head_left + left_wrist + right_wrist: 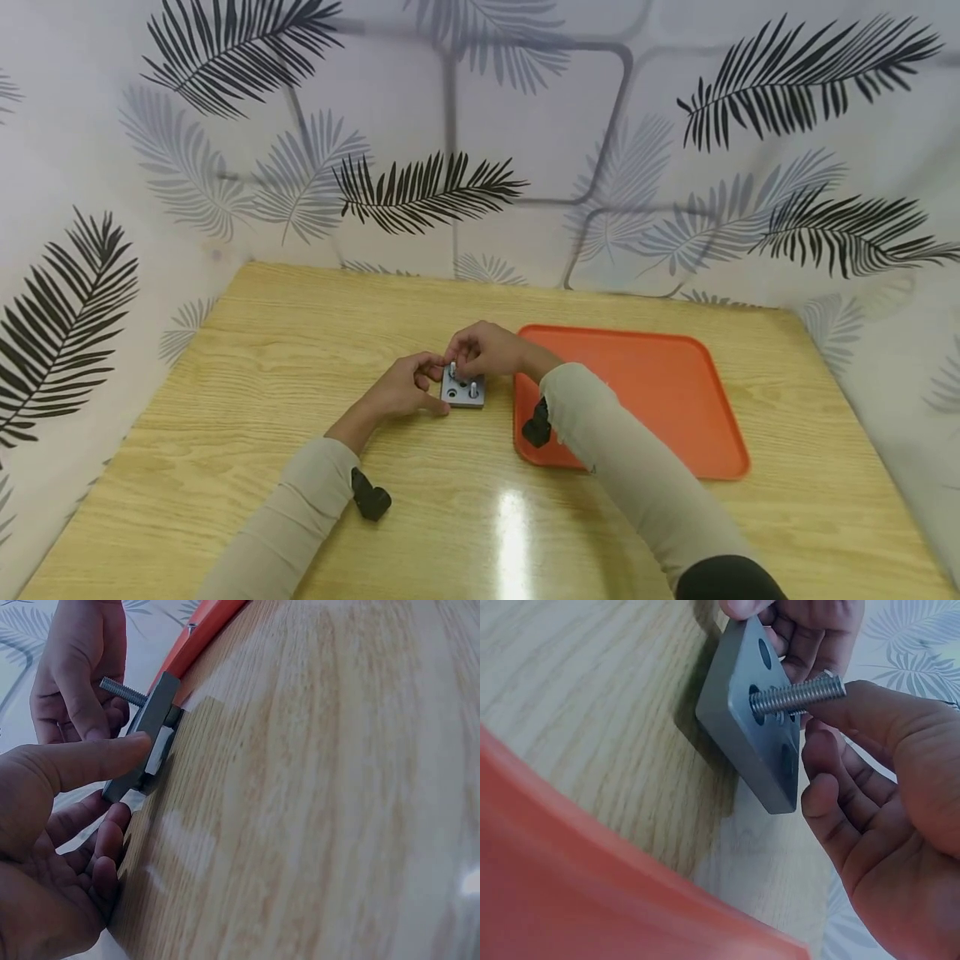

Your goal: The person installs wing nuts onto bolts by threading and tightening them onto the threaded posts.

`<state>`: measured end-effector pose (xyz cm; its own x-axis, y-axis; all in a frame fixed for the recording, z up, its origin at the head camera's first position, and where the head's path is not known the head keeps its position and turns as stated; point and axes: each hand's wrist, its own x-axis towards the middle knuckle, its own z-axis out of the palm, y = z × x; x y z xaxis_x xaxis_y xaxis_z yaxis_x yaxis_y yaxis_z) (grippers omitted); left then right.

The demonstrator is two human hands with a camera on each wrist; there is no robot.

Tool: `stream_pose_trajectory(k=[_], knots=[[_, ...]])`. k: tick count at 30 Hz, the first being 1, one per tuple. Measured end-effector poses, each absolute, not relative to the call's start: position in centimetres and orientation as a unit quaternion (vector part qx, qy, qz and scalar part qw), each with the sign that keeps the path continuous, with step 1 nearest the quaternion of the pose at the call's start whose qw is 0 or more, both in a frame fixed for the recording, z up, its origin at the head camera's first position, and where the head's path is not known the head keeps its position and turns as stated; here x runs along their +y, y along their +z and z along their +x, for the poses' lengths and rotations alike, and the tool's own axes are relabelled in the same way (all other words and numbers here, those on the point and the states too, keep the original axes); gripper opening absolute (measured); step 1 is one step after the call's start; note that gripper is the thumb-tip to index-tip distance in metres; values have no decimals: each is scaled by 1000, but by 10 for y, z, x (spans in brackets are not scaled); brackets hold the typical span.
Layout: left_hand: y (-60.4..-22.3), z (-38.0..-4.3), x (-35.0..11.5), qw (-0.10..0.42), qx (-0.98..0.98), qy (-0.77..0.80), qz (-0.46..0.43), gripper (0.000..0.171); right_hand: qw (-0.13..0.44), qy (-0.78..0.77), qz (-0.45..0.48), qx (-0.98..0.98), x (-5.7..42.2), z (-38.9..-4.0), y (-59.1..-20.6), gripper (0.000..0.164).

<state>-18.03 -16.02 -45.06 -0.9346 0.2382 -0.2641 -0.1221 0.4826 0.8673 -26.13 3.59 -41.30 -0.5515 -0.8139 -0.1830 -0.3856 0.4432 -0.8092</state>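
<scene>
A grey metal plate [467,402] with several holes lies between the two hands on the table. My left hand [405,387] grips it at its left side, the thumb along the near edge and fingers at the far side. One threaded bolt [799,696] stands up through a hole near the plate's right side. At the far left hole, my right hand [486,348] pinches a second bolt [453,369], mostly hidden by the fingers in the right wrist view. Beneath the plate, dark bolt heads [173,715] show in the left wrist view, between it and the tabletop.
An orange tray [667,400] lies to the right of the plate, under my right forearm. A small screw-like piece [192,628] shows at the tray in the left wrist view. The wooden table [315,317] ends at a leaf-patterned cloth [525,233] behind.
</scene>
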Motion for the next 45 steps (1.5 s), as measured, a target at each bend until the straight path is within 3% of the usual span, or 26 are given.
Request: stream_pose_trajectory(k=[6,12,27,35,45], knots=[[-450,-180,-160,173,841,510,39,66,263,-355,-364,820,40,-263,-415,12],[-449,-179,-159,172,840,513,37,66,225,-361,-364,829,45,-268,-416,16],[-450,-180,-160,177,846,502,34,66,269,-362,-398,799,40,-263,-416,25],[-450,-180,-159,175,842,508,37,67,239,-340,-372,830,41,-261,-415,12],[-449,-180,-158,174,848,499,38,67,222,-358,-387,820,46,-266,-411,20]])
